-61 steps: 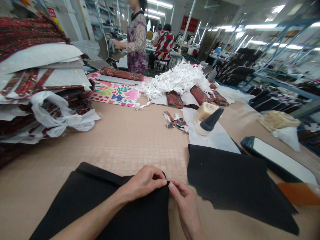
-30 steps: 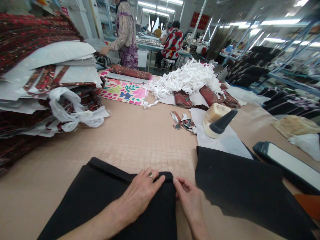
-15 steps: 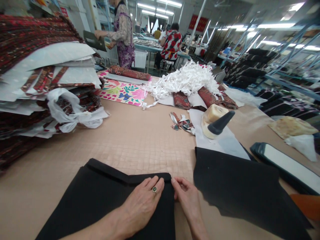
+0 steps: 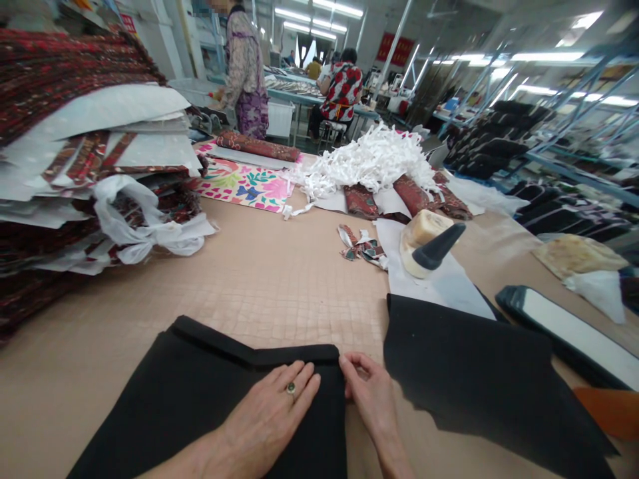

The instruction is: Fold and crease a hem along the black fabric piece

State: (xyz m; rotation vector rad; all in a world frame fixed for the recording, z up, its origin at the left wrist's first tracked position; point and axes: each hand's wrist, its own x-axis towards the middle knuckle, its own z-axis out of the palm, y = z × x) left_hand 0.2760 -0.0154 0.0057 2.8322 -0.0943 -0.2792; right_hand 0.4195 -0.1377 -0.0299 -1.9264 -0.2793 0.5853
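No lettering legible: red banner hanging high beyond the white strip heap carries pale characters too blurred to read, and a red-and-yellow wall sign, far left of that heap, is likewise unreadable.

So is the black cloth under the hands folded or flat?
Folded along its top. The black cloth has a doubled band at its far edge; the left hand lies flat on it, the right hand pinches its corner.
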